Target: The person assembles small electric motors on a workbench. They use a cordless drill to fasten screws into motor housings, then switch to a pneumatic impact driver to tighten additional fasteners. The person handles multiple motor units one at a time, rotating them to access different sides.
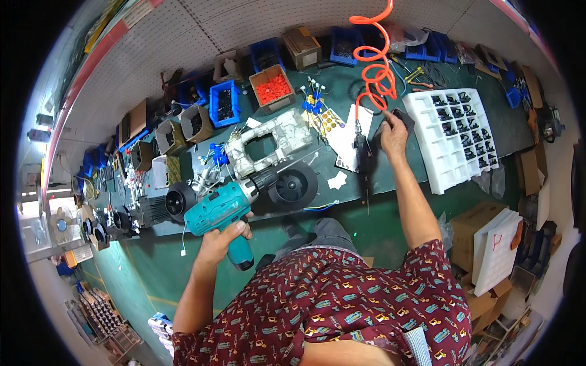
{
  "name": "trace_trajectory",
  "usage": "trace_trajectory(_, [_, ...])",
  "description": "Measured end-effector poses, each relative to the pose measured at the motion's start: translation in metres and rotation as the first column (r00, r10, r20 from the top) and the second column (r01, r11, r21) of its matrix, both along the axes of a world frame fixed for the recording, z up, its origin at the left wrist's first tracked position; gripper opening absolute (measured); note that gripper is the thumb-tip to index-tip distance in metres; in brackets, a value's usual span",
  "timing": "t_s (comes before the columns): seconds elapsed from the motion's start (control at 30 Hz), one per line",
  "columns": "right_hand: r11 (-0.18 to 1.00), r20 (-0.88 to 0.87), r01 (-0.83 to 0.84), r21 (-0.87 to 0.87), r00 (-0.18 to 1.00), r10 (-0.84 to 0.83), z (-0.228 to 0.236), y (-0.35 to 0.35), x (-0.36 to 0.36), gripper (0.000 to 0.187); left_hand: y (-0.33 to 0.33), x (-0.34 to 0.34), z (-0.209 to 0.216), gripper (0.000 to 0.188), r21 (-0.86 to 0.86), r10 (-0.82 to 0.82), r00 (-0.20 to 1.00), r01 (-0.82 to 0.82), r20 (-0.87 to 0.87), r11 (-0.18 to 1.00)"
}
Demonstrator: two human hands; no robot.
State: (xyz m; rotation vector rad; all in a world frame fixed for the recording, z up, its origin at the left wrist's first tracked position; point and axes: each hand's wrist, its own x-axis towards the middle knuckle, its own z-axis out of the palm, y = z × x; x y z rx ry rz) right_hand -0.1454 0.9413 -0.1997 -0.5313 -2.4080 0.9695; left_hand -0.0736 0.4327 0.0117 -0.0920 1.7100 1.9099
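Here's the left hand (223,241), its fingers wrapped snugly round the grip of the teal drill (220,207), which is up at the front edge of the desk (390,175), nose angled to the right. Its chuck sits right over the near side of the black fan (293,186), with the pale housing (271,143) just behind; whether chuck and fan touch, I can't tell from above.

Over to the right hand (394,137): fingers bent, reaching in beside the dark block (401,122). How far apart they are, or whether they have hold of anything, I can't tell. Just left of them is the black driver (362,149), on the end of the orange coil (378,67).

Good handling here, I'd judge, means a firm wrist under that drill's weight, trigger finger relaxed, and the chuck kept off the fan's blades. On the right, bring the fingers in low and keep them clear of the coil: a snag could swing the driver toward the white tray (430,161).
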Motion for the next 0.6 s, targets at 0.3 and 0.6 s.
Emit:
trace_trajectory(0.3, [0.086, -0.141, -0.179, -0.98, 0.933, 0.331, 0.144, -0.172, -0.005, 0.035, -0.024, 0.015, 0.007, 0.052, 0.129, 0.141, 0.989, -0.135, -0.034, 0.982])
trace_trajectory(0.6, [-0.04, -0.116, -0.109, -0.993, 0.929, 0.351, 0.179, -0.215, -0.008, 0.031, -0.047, 0.037, -0.008, 0.044, 0.249, 0.215, 0.975, -0.198, -0.046, 0.948])
